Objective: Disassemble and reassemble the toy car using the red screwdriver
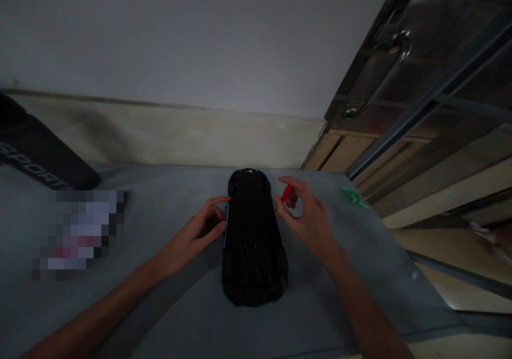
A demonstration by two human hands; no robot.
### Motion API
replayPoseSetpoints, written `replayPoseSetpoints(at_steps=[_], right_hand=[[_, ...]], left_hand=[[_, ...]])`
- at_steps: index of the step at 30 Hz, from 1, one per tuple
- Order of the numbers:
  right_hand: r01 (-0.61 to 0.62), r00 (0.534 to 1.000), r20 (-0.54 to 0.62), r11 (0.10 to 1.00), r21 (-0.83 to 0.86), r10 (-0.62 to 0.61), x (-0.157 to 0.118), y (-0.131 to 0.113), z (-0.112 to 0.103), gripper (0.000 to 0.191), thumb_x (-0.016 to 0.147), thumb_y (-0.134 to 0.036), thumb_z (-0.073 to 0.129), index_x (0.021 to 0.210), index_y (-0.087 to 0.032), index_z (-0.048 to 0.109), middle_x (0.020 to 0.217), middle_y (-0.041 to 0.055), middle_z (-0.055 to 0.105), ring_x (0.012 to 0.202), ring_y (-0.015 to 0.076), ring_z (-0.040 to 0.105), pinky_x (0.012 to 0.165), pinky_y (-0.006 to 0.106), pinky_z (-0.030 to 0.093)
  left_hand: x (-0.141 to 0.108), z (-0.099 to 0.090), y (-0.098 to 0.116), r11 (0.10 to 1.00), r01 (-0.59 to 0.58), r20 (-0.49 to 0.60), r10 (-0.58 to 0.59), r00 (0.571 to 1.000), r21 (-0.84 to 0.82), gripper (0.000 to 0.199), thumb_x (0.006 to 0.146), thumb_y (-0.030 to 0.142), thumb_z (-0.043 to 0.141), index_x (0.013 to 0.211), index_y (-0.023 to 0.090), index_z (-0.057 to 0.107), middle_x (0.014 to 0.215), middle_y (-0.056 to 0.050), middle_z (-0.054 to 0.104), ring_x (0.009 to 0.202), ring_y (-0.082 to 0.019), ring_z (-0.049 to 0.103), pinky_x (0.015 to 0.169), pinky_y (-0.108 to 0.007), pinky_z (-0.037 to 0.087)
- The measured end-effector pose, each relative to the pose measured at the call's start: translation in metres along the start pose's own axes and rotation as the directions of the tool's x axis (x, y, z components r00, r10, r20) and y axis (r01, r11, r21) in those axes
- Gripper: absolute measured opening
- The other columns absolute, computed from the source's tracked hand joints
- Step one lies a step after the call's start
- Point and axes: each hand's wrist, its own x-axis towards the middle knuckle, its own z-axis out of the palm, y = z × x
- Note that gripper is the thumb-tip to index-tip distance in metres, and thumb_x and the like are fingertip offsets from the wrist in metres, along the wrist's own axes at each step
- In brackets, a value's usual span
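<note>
A toy car (252,225) lies upside down on the grey table, its black underside facing up and its wheels showing at the corners. A small red dot shows on the underside. My left hand (202,225) is at the car's left side, index fingertip and thumb touching its edge, fingers apart. Beside the car's right edge, my right hand (306,212) is closed in a pinch on a small red handle-shaped object (287,192). The rest of that object is hidden by my fingers or too dim to make out.
A dark cylinder lettered SPORT (44,151) and a pixelated flat item (82,231) are on the left. Green crinkled plastic (354,198) lies near the table's (180,316) right edge. A wall stands behind; a metal door handle (380,79) and frame bars are at right.
</note>
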Motion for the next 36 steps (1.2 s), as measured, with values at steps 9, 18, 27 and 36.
replayPoseSetpoints(at_steps=[9, 18, 27, 36], right_hand=[[-0.038, 0.999, -0.012, 0.999, -0.016, 0.038, 0.000, -0.001, 0.001, 0.034, 0.118, -0.035, 0.069, 0.152, -0.030, 0.070, 0.083, -0.0040, 0.064, 0.073, 0.0203, 0.068, 0.081, 0.037, 0.066], [-0.010, 1.000, 0.016, 1.000, 0.003, 0.010, 0.002, -0.007, -0.002, 0.041, 0.113, -0.026, 0.064, 0.153, -0.029, 0.068, 0.094, -0.0002, 0.073, 0.078, 0.0215, 0.073, 0.086, 0.040, 0.068], [-0.004, 1.000, 0.012, 1.000, 0.001, 0.004, 0.003, -0.010, -0.004, 0.042, 0.111, -0.020, 0.063, 0.151, -0.029, 0.070, 0.086, -0.0031, 0.069, 0.075, 0.0198, 0.071, 0.083, 0.035, 0.065], [0.002, 1.000, -0.008, 1.000, -0.026, -0.002, 0.004, -0.011, -0.004, 0.033, 0.113, -0.023, 0.066, 0.146, -0.028, 0.071, 0.078, -0.0055, 0.062, 0.067, 0.0199, 0.067, 0.074, 0.033, 0.062]], left_hand=[[0.000, 0.001, -0.002, 1.000, -0.020, -0.014, 0.019, 1.000, -0.012, 0.058, 0.118, 0.058, 0.063, 0.168, 0.030, 0.057, 0.106, -0.002, 0.072, 0.098, -0.027, 0.069, 0.096, -0.041, 0.057], [0.000, 0.000, -0.002, 1.000, -0.018, 0.006, 0.018, 1.000, -0.009, 0.058, 0.119, 0.060, 0.062, 0.168, 0.029, 0.054, 0.106, -0.001, 0.071, 0.100, -0.026, 0.069, 0.099, -0.043, 0.056], [0.000, 0.000, -0.003, 1.000, -0.017, 0.015, 0.017, 1.000, -0.026, 0.060, 0.119, 0.062, 0.063, 0.169, 0.030, 0.054, 0.106, -0.001, 0.070, 0.100, -0.026, 0.068, 0.098, -0.043, 0.055], [-0.001, 0.001, -0.004, 0.999, -0.025, -0.003, 0.025, 1.000, -0.030, 0.060, 0.119, 0.061, 0.063, 0.169, 0.029, 0.056, 0.106, -0.001, 0.071, 0.097, -0.026, 0.068, 0.098, -0.044, 0.057]])
